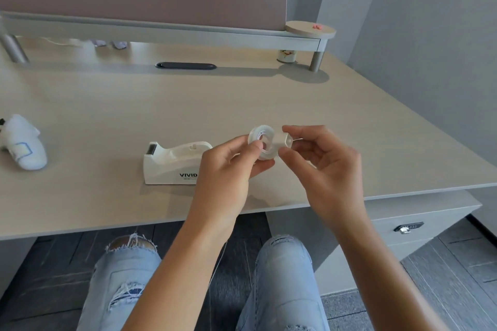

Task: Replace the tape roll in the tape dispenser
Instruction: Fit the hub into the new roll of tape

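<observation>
Now the clear tape roll (262, 145) sits up off the desk, pinched by the left hand (228, 169); the right hand (322, 161) pinches its free end. Dispenser (174, 162) waits just left. Risk: tape folding, sticking to itself.

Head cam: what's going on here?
A seated person holds a clear tape roll in the left hand above the desk, while the right hand pinches a small white piece, probably the hub, against the roll's side. The white tape dispenser sits on the desk just left of the hands, its cradle empty. The roll is not yet loaded.
</observation>
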Tool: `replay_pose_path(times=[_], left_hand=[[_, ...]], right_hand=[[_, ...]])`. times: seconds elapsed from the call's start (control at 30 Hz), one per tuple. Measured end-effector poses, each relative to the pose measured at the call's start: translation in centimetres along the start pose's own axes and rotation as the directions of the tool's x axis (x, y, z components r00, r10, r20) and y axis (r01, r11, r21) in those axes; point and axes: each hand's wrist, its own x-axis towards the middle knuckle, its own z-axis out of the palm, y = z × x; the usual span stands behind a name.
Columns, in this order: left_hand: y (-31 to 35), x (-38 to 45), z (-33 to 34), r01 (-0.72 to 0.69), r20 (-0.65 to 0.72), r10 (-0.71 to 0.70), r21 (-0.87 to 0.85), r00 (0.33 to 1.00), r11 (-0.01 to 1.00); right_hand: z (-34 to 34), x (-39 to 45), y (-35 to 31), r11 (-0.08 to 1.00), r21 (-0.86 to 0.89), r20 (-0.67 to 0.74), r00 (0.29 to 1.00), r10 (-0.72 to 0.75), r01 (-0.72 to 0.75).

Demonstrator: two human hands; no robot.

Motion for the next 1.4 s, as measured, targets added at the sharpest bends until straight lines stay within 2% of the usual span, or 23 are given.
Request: replay_pose_path(times=[0.23,0.47,0.87,1.1,1.2,1.33,1.4], left_hand=[[-0.6,-0.2,-0.5,-0.020,0.014,0.020,-0.041,1.000,0.999],[-0.6,-0.2,-0.7,-0.032,0.012,0.033,-0.035,0.999,0.999],[-0.6,-0.1,-0.5,-0.035,-0.035,0.037,0.053,0.999,0.998],[-0.6,-0.2,-0.5,-0.002,-0.050,0.003,0.015,0.999,1.000],[-0.7,-0.5,-0.5,0.018,-0.042,-0.019,-0.032,0.999,0.999],[-0.8,-0.8,-0.4,0.050,-0.026,-0.052,-0.075,0.998,0.996],[-0.6,-0.8,-0.5,0.054,-0.024,-0.056,-0.079,0.998,0.995]], right_hand=[[0.4,0.0,-0.3,0.988,-0.108,0.025,0.994,-0.110,0.112],[0.6,0.0,-0.4,0.928,-0.289,0.074,0.972,-0.225,0.237],[0.6,0.4,0.4,0.819,-0.450,0.111,0.932,-0.345,0.357],[0.8,0.5,0.6,0.806,-0.429,0.149,0.912,-0.381,0.407],[0.8,0.3,0.6,0.857,-0.371,0.134,0.933,-0.333,0.359],[0.6,0.0,0.4,0.967,-0.181,0.058,0.983,-0.173,0.181],[0.4,0.0,0.3,0.959,-0.210,0.073,0.981,-0.178,0.190]])
